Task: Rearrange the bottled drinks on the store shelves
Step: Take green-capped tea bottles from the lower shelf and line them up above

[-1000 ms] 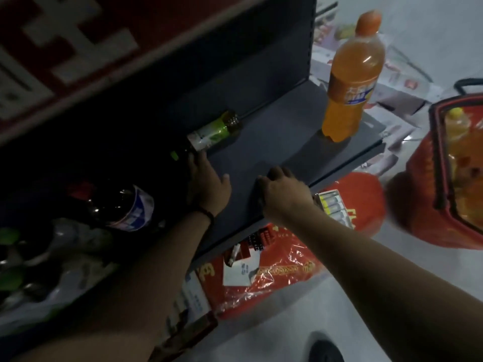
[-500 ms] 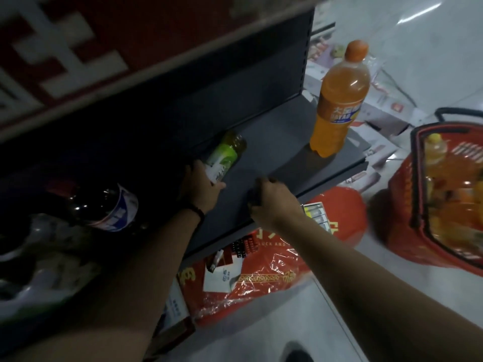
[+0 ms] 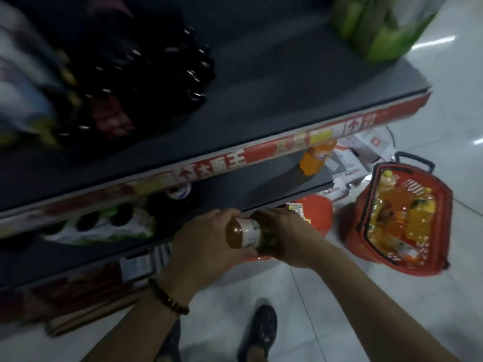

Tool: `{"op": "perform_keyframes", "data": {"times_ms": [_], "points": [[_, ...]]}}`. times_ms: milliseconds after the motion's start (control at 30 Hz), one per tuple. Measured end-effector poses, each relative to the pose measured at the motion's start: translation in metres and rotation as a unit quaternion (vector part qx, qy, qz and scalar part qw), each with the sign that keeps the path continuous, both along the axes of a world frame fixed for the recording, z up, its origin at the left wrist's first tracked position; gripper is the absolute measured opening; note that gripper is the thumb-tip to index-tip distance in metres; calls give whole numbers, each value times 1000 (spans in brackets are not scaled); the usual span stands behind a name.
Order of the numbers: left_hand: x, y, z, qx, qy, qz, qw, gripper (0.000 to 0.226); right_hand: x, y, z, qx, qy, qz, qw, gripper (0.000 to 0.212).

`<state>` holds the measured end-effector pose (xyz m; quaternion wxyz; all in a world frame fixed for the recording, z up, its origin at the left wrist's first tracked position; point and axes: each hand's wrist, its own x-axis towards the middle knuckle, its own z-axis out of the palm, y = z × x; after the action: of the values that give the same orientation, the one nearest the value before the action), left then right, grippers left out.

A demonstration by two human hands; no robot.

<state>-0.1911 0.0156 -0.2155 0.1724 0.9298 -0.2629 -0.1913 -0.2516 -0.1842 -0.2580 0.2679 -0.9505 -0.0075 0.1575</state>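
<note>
So, both hands wrapped around one bottle (image 3: 244, 236) of brownish drink, held sideways in front of the lower shelf (image 3: 261, 189). Left hand (image 3: 206, 246) gripping the near end, right hand (image 3: 285, 236) closed over the far end, white label showing between them. Beaded bracelet (image 3: 170, 300) on the left wrist. Further out, an orange soda bottle (image 3: 315, 159) standing upright near the right end of that lower shelf, partly hidden by the red price strip (image 3: 235, 160) of the upper shelf (image 3: 287, 100). Dark bottles (image 3: 162, 82) bunched up top, pretty blurry. Green pack (image 3: 379, 24) at the far right corner up there. Red basket (image 3: 402, 218) full of orange drinks sitting on the floor (image 3: 366, 296) to the right. Shoe (image 3: 261, 327) visible below.
</note>
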Motion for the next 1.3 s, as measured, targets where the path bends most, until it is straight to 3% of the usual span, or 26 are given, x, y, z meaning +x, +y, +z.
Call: {"op": "perform_keyframes", "data": {"times_ms": [100,200,300,367,433,500,600,667,733,867,1000,1167,1300], "points": [[-10,38,79,-168,18,57,984,91,-11,19,76,68,8,-18,998,60],[-13,86,134,-349,76,162,920,80,-12,43,140,156,24,-65,985,55],[-14,124,174,-405,151,206,878,59,3,80,193,212,14,-93,973,54],[-15,145,195,-415,178,193,871,60,18,114,227,247,-17,-108,963,52],[-17,165,211,-436,168,180,865,66,34,152,259,268,-67,-111,955,51],[-15,184,221,-492,170,192,832,68,48,191,286,273,-108,-106,950,51],[-7,229,230,-556,106,214,796,68,68,257,322,298,-125,-76,943,54],[4,271,241,-575,64,226,783,65,81,301,347,321,-124,-42,938,44],[18,316,251,-579,28,221,785,63,95,341,375,326,-143,-5,935,39],[45,397,263,-546,-24,213,810,60,135,417,428,278,-244,75,926,50],[79,465,271,-516,-62,209,828,60,182,484,451,190,-279,126,933,27],[131,515,258,-465,-99,213,853,66,234,534,461,122,-242,138,953,29],[155,525,239,-447,-45,244,859,67,267,546,461,39,-177,127,975,27]]}}
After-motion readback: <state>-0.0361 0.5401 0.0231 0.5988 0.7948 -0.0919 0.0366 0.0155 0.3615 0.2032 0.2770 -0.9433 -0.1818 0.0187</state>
